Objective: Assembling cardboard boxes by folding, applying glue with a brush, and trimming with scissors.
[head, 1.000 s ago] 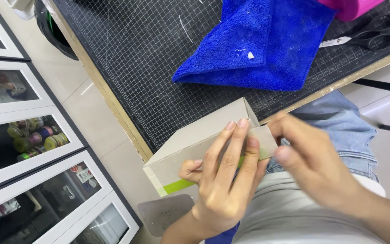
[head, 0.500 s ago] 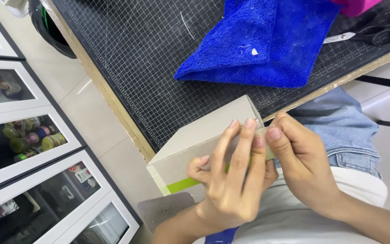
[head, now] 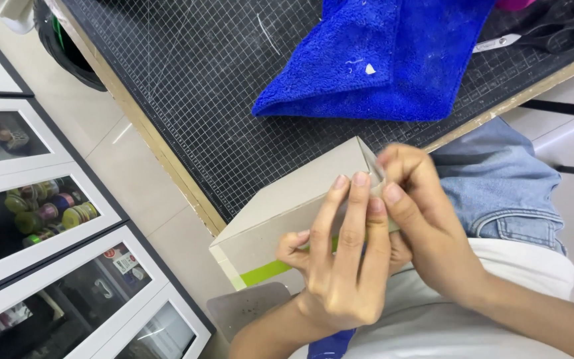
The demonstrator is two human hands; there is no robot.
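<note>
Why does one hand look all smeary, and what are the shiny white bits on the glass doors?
In the head view the right hand is smeared by motion blur at its fingertips, while the left hand and the cardboard box look sharper. The glass cabinet doors show pale reflections of room light. The blue towel and the cutting mat are evenly lit.

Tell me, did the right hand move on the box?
Yes, a little. The right hand has slid up the grey box towards its top corner, closer to the table edge than before.
</note>
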